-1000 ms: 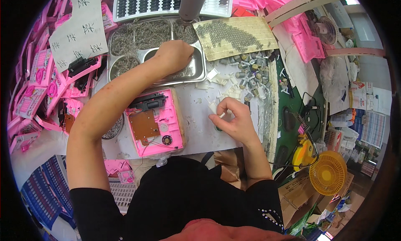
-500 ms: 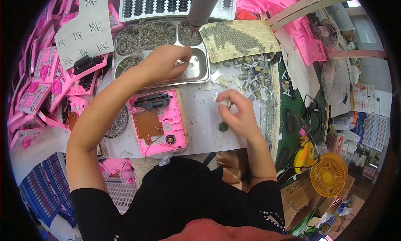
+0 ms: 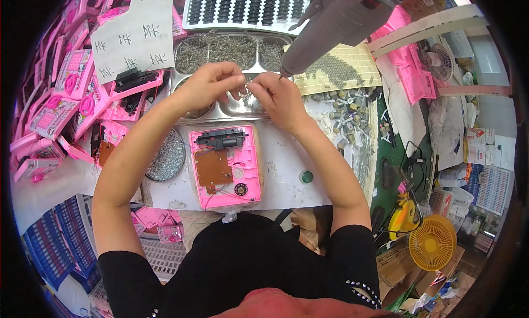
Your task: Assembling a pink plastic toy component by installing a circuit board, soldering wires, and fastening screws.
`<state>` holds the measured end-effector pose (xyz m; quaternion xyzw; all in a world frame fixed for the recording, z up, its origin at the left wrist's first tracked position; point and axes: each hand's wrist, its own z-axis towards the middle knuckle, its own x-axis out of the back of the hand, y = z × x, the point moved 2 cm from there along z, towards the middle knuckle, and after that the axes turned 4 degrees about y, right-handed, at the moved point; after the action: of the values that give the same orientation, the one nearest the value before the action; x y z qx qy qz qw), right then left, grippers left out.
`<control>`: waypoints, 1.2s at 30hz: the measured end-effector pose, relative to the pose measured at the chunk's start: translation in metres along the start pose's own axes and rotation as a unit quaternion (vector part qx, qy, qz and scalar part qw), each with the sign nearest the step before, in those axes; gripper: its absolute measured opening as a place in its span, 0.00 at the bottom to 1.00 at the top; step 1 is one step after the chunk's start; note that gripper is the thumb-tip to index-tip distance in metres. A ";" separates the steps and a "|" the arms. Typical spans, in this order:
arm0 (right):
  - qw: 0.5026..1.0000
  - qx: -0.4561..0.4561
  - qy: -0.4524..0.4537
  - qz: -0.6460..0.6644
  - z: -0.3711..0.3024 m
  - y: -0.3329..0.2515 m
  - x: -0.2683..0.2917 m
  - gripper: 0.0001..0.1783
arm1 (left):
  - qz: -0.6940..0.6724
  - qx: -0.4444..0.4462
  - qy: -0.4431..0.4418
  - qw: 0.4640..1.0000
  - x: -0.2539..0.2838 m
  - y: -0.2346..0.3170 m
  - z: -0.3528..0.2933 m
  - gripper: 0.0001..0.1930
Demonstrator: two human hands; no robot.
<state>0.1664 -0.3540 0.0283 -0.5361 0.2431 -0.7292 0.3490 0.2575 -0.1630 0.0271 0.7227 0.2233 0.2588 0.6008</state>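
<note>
My left hand (image 3: 216,87) and my right hand (image 3: 280,100) meet over a compartmented steel tray (image 3: 215,118). Both have thumb and forefinger pinched together, fingertips almost touching; something small and silvery shows between them, too small to name. Small springs or similar wire parts (image 3: 234,51) fill the tray's far compartments. Nearer to me lies an open pink plastic case (image 3: 252,172), holding a brown circuit board (image 3: 212,169), a black mechanism (image 3: 223,138) and a round black part (image 3: 241,189). Neither hand touches the case.
A grey power screwdriver (image 3: 330,34) hangs above my right hand. Small white and metal parts (image 3: 347,117) lie beside a yellowish sheet (image 3: 352,56). A round dish of tiny metal pieces (image 3: 167,158) stands left, a green cap (image 3: 306,176) right. Pink casings (image 3: 71,81) crowd the far left.
My right hand has moved left and away from me, from the white parts to my left hand over the tray. The head view has shifted slightly; the screwdriver appears larger.
</note>
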 end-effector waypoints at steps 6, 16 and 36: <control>0.997 0.051 0.035 -0.048 -0.007 -0.004 -0.009 0.09 | 0.042 0.047 0.037 0.997 0.012 -0.012 0.004 0.15; 0.982 -0.131 -0.056 0.125 -0.007 0.004 -0.008 0.11 | 0.320 -0.297 0.060 0.898 -0.005 0.014 -0.007 0.15; 0.994 0.085 0.047 -0.058 -0.004 -0.002 -0.009 0.08 | 0.247 -0.088 0.131 0.956 -0.005 0.006 -0.008 0.14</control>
<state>0.1635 -0.3455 0.0232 -0.4827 0.1647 -0.7905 0.3390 0.2484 -0.1607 0.0335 0.6594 0.0913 0.5102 0.5445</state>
